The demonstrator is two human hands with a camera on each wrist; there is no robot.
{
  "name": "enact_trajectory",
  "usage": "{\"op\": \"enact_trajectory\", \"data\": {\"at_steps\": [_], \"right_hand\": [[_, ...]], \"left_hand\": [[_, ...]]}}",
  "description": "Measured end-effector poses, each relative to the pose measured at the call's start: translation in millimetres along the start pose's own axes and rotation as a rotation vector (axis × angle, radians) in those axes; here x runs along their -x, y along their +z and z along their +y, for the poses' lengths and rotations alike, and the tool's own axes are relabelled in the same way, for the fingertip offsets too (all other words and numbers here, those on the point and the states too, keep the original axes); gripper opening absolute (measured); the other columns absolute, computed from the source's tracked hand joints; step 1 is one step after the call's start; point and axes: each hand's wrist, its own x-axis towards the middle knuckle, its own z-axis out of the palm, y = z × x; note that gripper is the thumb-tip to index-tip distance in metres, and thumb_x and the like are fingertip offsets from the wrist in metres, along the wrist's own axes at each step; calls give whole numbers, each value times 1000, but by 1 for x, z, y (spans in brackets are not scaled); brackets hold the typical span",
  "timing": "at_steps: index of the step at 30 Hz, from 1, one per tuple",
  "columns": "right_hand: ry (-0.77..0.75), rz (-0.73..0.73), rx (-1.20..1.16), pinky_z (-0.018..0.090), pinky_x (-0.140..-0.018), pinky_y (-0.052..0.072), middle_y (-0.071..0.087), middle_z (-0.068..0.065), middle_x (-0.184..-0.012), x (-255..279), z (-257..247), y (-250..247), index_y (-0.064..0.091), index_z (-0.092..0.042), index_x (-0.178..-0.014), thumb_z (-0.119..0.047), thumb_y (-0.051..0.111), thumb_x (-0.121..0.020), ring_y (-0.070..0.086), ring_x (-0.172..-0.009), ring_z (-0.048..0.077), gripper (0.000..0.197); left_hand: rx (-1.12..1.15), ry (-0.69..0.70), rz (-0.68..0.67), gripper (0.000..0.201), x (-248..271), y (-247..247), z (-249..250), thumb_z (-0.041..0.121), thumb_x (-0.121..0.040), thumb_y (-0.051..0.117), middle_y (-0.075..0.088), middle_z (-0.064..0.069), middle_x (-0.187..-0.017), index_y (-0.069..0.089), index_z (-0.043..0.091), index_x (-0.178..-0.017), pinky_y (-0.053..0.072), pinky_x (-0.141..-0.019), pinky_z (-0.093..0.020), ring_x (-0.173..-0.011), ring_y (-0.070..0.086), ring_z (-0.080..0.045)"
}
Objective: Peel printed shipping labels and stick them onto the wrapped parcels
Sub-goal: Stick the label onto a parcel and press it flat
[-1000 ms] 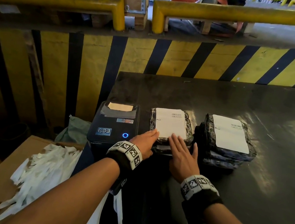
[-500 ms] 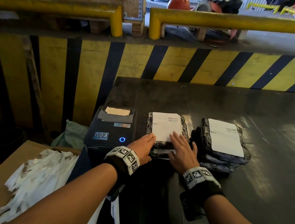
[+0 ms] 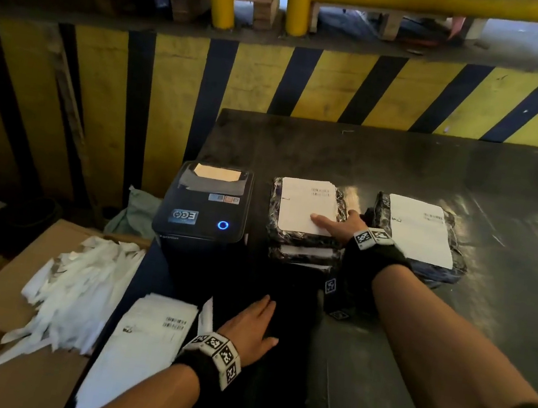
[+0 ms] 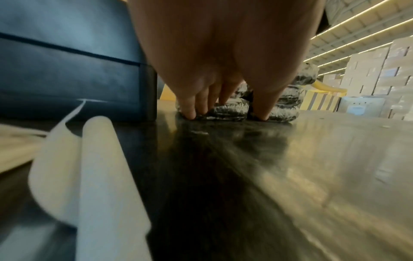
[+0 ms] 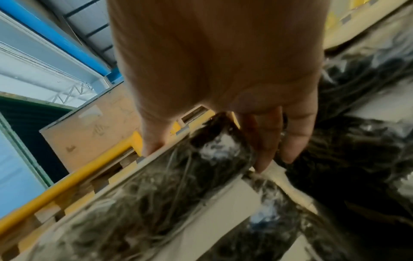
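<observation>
The right hand [image 3: 349,227] pressed its thumb flat on the label [image 3: 302,205] lying on the top parcel [image 3: 293,239], with fingers straight along its 3 o'clock side; I judged this as smoothing. The left hand [image 3: 251,329], fingers straight and together, touched the counter [image 3: 416,328]. The printed labels [image 3: 145,335] at its 9 o'clock would probably need a corner pinch next.

The counter [image 3: 405,160] lies open from the parcels back to the striped wall [image 3: 312,85], on the far right, and in the near middle. The printer [image 3: 204,208] blocks the left. Only a narrow gap separates it from the middle parcel stack [image 3: 298,253]. The right hand [image 3: 340,226] fills the gap to the right parcel stack [image 3: 441,274].
</observation>
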Motion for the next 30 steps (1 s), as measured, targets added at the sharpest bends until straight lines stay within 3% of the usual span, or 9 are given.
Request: {"op": "enact_trajectory", "data": {"at_steps": [3, 7, 11, 15, 21, 26, 30], "right_hand": [[-40, 12, -121, 39, -108, 32, 29, 12, -153, -7, 1, 5, 11, -15, -150, -58, 70, -72, 35, -136, 33, 106], [-160, 66, -328, 31, -103, 39, 52, 5, -138, -11, 4, 12, 27, -22, -145, -46, 78, -69, 53, -121, 25, 95], [-224, 91, -485, 37, -103, 44, 61, -6, -122, -4, 8, 19, 41, -31, -137, -51, 80, -58, 59, -110, 18, 90], [-255, 47, -731, 41, -96, 50, 64, -3, -109, 15, 22, 19, 49, -25, -131, -28, 80, -70, 64, -102, 21, 69], [-207, -130, -992, 46, -93, 51, 68, 4, -115, 47, 71, 43, 45, -25, -137, -24, 80, -68, 68, -100, 21, 77], [-200, -139, -1037, 48, -95, 50, 66, 4, -119, 82, 107, 62, 48, -28, -134, -29, 85, -58, 66, -105, 23, 84], [-193, -65, -1045, 45, -94, 51, 68, 3, -115, 117, 134, 83, 49, -22, -135, -15, 81, -68, 66, -104, 22, 74]], "left_hand": [[-81, -71, -108, 75, 0, 16, -6, 40, -96, 45, -3, -11, -160, 4, 8, -150, 9, -121, -33, -148, 4, -23], [-181, -79, -149, 77, 1, 24, -7, 44, -96, 41, -11, -13, -159, 1, 7, -150, 2, -120, -34, -148, -4, -25], [-222, -102, -172, 79, 0, 29, -6, 47, -96, 39, -14, -13, -158, -3, 8, -150, 1, -120, -38, -147, -8, -26], [-240, -129, -177, 80, 5, 36, -3, 50, -95, 37, -16, -10, -158, -5, 11, -150, 0, -120, -40, -147, -9, -25], [-242, -164, -196, 79, 27, 52, 5, 51, -95, 36, -16, -8, -158, -5, 12, -150, 0, -119, -41, -147, -10, -25], [-247, -169, -207, 78, 41, 59, 9, 51, -96, 34, -18, -8, -158, -7, 11, -150, 0, -119, -40, -147, -11, -25], [-241, -126, -209, 77, 55, 61, 5, 50, -96, 34, -8, -9, -160, -3, 9, -150, 2, -120, -39, -147, -8, -25]]}}
